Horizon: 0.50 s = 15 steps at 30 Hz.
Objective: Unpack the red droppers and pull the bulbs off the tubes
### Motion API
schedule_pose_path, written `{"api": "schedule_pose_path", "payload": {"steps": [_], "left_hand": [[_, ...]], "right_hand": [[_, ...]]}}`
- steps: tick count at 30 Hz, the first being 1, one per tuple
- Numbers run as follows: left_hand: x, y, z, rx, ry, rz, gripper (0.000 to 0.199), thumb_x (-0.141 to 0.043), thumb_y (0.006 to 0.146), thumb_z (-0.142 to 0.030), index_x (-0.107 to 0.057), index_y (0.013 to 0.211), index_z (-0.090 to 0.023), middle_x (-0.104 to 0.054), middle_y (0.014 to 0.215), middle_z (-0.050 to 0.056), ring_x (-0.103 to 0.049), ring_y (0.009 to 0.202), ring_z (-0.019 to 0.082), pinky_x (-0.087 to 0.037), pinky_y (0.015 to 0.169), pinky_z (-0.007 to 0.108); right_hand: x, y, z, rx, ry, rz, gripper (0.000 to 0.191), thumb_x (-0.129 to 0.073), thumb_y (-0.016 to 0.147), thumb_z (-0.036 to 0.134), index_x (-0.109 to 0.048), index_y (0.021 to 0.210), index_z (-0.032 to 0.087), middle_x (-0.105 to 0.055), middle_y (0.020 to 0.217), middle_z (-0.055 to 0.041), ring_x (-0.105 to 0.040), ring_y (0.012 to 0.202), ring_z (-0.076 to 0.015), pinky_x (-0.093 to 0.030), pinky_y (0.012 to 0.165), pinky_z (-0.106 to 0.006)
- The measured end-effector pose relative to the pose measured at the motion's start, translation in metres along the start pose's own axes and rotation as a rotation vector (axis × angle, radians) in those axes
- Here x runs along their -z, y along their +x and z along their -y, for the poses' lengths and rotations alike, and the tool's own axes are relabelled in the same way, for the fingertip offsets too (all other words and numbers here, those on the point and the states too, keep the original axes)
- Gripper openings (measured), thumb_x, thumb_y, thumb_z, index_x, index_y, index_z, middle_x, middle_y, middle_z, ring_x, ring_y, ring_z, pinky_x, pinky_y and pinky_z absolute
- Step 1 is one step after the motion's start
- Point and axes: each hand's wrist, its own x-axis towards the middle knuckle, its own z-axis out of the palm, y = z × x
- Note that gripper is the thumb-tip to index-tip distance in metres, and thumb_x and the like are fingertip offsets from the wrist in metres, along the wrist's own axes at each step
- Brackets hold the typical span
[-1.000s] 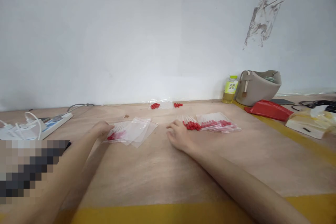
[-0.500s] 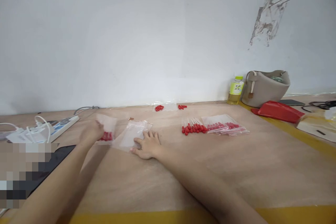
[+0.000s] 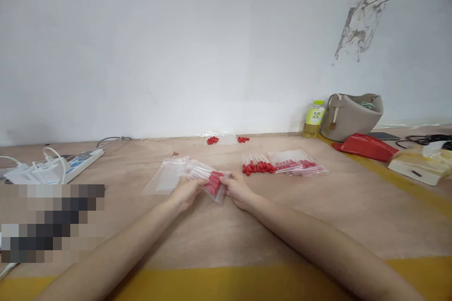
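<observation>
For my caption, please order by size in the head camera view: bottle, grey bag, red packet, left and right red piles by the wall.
Grey bag
Red packet
Bottle
Left pile and right pile: too alike to rank

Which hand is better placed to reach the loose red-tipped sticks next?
Right hand, probably: it is nearer the loose sticks, while the left hand is across the bag from them. Both hands hold that bag, though, so the right would need to release its grip first.

Red tips on sticks
</observation>
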Motion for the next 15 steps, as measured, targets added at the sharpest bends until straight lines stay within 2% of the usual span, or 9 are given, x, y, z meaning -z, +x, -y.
{"api": "schedule_pose_path", "payload": {"steps": [2, 3, 5, 6, 8, 10, 13, 15], "left_hand": [[-0.019, -0.011, 0.001, 0.043, -0.2, 0.122, 0.021, -0.056, 0.071, -0.017, -0.058, 0.092, -0.015, -0.067, 0.091, 0.007, -0.063, 0.083, 0.02, -0.052, 0.07, 0.03], [-0.023, -0.014, 0.004, 0.076, -0.296, 0.142, 0.027, -0.058, 0.07, -0.017, -0.056, 0.097, -0.016, -0.066, 0.094, 0.007, -0.063, 0.085, 0.02, -0.052, 0.071, 0.03], [-0.021, -0.018, 0.013, 0.136, -0.409, 0.121, 0.046, -0.063, 0.067, -0.018, -0.045, 0.109, -0.018, -0.064, 0.097, 0.007, -0.062, 0.085, 0.019, -0.052, 0.073, 0.03], [-0.017, -0.019, 0.018, 0.148, -0.396, 0.098, 0.056, -0.065, 0.065, -0.018, -0.039, 0.114, -0.019, -0.062, 0.096, 0.006, -0.062, 0.082, 0.017, -0.052, 0.072, 0.029], [-0.008, -0.021, 0.028, 0.137, -0.285, 0.106, 0.07, -0.068, 0.062, -0.022, -0.029, 0.12, -0.019, -0.06, 0.088, 0.004, -0.061, 0.074, 0.015, -0.051, 0.07, 0.029], [0.0, -0.026, 0.035, 0.078, -0.104, 0.161, 0.074, -0.068, 0.061, -0.028, -0.026, 0.121, -0.018, -0.057, 0.084, 0.002, -0.059, 0.07, 0.015, -0.05, 0.068, 0.031], [0.007, -0.036, 0.031, -0.103, 0.243, 0.126, 0.072, -0.067, 0.06, -0.035, -0.031, 0.12, -0.02, -0.053, 0.099, 0.007, -0.055, 0.09, 0.021, -0.045, 0.08, 0.037], [0.007, -0.041, 0.021, -0.255, 0.43, 0.09, 0.065, -0.066, 0.062, -0.038, -0.038, 0.119, -0.022, -0.047, 0.112, 0.008, -0.045, 0.108, 0.025, -0.037, 0.091, 0.039]], "right_hand": [[0.025, -0.017, 0.008, -0.034, 0.017, -0.025, 0.01, -0.053, 0.077, 0.014, -0.054, 0.087, 0.015, -0.064, 0.077, -0.0032, -0.061, 0.066, -0.0119, -0.05, 0.067, -0.028], [0.037, -0.025, 0.012, -0.079, 0.029, -0.023, 0.01, -0.055, 0.074, 0.011, -0.055, 0.084, 0.015, -0.063, 0.073, -0.002, -0.061, 0.062, -0.0115, -0.051, 0.064, -0.028], [0.057, -0.037, 0.019, -0.12, -0.001, 0.008, 0.011, -0.057, 0.071, 0.008, -0.058, 0.081, 0.014, -0.063, 0.066, -0.0003, -0.059, 0.055, -0.0096, -0.051, 0.059, -0.025], [0.064, -0.042, 0.022, -0.135, -0.02, 0.004, 0.01, -0.058, 0.071, 0.007, -0.059, 0.078, 0.013, -0.062, 0.064, -0.0002, -0.058, 0.053, -0.0089, -0.05, 0.056, -0.023], [0.073, -0.046, 0.027, -0.16, -0.056, -0.018, 0.006, -0.06, 0.069, 0.008, -0.059, 0.072, 0.012, -0.061, 0.06, -0.0007, -0.056, 0.049, -0.0075, -0.049, 0.052, -0.02], [0.076, -0.047, 0.029, -0.171, -0.068, -0.035, 0.01, -0.061, 0.066, 0.005, -0.058, 0.072, 0.012, -0.06, 0.057, 0.0002, -0.055, 0.047, -0.0074, -0.049, 0.051, -0.02], [0.075, -0.046, 0.029, -0.175, -0.064, -0.039, 0.025, -0.06, 0.061, -0.002, -0.055, 0.081, 0.013, -0.057, 0.054, 0.0035, -0.057, 0.048, -0.0088, -0.052, 0.054, -0.022], [0.074, -0.045, 0.028, -0.177, -0.064, -0.052, 0.031, -0.061, 0.06, -0.003, -0.053, 0.085, 0.013, -0.058, 0.054, 0.0038, -0.058, 0.049, -0.0096, -0.052, 0.054, -0.023]]}}
